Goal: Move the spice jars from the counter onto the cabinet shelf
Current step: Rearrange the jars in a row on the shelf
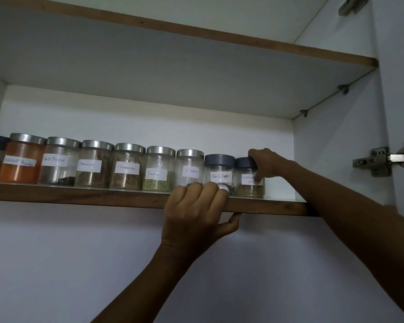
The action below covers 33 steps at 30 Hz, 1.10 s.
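Note:
A row of several labelled glass spice jars stands along the cabinet shelf [79, 195]. The rightmost jar, labelled coriander powder [246, 183], has a dark grey lid, and my right hand [267, 165] grips it from the right side and top. To its left stands a black pepper jar [219, 173] with a dark lid, then a cloves jar [189, 167] and a fennel jar [159, 170] with silver lids. My left hand [196, 215] clasps the shelf's front edge, fingers on top and thumb underneath, just in front of the cloves and black pepper jars.
Further left stand two cinnamon jars [126, 167], another pepper jar [58, 162] and an orange powder jar [21, 160]. An upper shelf [196, 31] hangs above. The cabinet's right wall [336, 148] and a door hinge [380, 160] lie close to my right arm.

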Each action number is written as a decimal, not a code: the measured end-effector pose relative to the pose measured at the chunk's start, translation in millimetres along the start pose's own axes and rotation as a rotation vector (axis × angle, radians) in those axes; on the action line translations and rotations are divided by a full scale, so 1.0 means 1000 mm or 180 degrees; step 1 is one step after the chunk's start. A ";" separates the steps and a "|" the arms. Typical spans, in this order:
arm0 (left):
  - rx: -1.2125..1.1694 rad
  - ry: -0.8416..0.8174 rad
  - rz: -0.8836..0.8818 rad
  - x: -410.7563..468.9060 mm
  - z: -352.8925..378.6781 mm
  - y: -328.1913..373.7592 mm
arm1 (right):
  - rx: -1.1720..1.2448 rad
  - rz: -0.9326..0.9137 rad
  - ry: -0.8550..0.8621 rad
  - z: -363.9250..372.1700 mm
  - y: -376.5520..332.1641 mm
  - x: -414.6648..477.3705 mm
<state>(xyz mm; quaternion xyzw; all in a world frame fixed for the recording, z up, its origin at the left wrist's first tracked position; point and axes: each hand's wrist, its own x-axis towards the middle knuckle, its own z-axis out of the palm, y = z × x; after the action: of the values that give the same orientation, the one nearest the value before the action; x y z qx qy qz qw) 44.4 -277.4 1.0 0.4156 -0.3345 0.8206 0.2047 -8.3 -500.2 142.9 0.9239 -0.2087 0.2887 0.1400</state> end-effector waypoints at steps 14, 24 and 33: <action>-0.0008 -0.0081 -0.0019 -0.001 -0.001 0.001 | 0.0292 -0.0078 0.0160 0.015 0.005 0.004; -0.0075 -0.0384 -0.0110 0.000 -0.008 0.002 | 0.0520 0.0214 0.0111 0.016 0.011 -0.009; -0.0059 -0.0500 0.0034 0.001 -0.010 -0.002 | 0.0432 0.0348 0.0210 0.006 0.001 -0.023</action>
<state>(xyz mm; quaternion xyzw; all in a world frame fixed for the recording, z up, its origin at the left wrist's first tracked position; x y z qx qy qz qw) 39.1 -268.8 -1.8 0.4750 -0.3593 0.7834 0.1773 -23.3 -496.4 124.3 0.9084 -0.2341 0.3397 0.0679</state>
